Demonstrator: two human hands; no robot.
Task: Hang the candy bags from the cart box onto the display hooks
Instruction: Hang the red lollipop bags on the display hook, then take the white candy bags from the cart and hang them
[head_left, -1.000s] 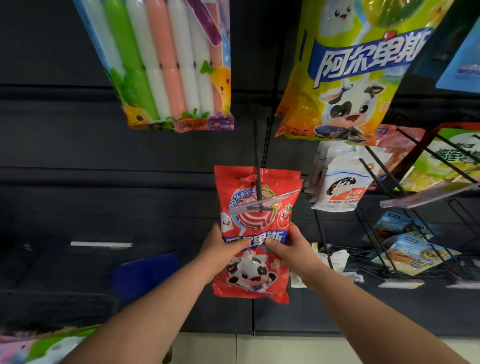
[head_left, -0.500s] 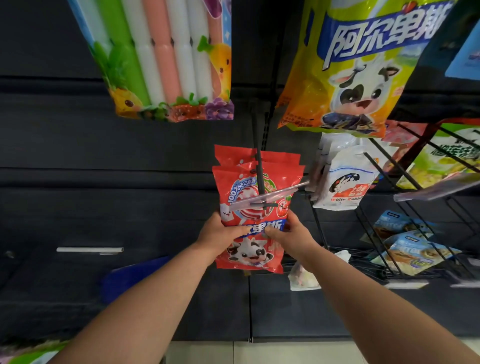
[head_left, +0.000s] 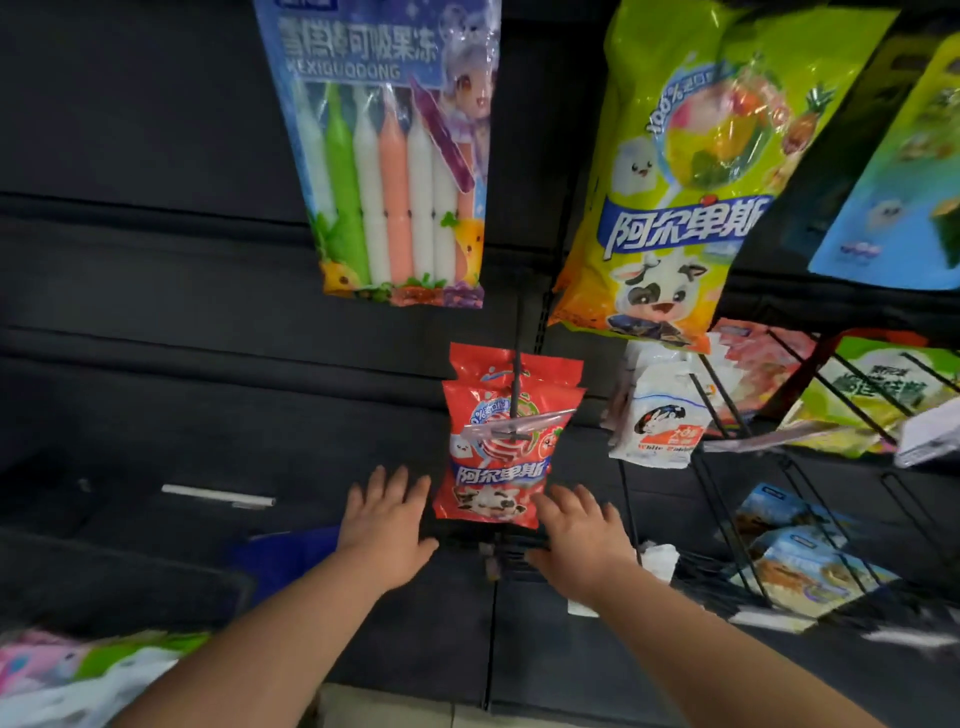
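Red candy bag (head_left: 493, 457) is hanging upright on the display hook (head_left: 517, 384). Left hand (head_left: 387, 525) and right hand (head_left: 576, 540), fingers spread and empty, are hovering just beside its bottom corners, about equally near.

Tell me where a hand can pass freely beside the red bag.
Free: the dark back panel left of the red candy bag, below the jelly stick pack. Crowded: right of it, where the white bag and wire hooks stand close.
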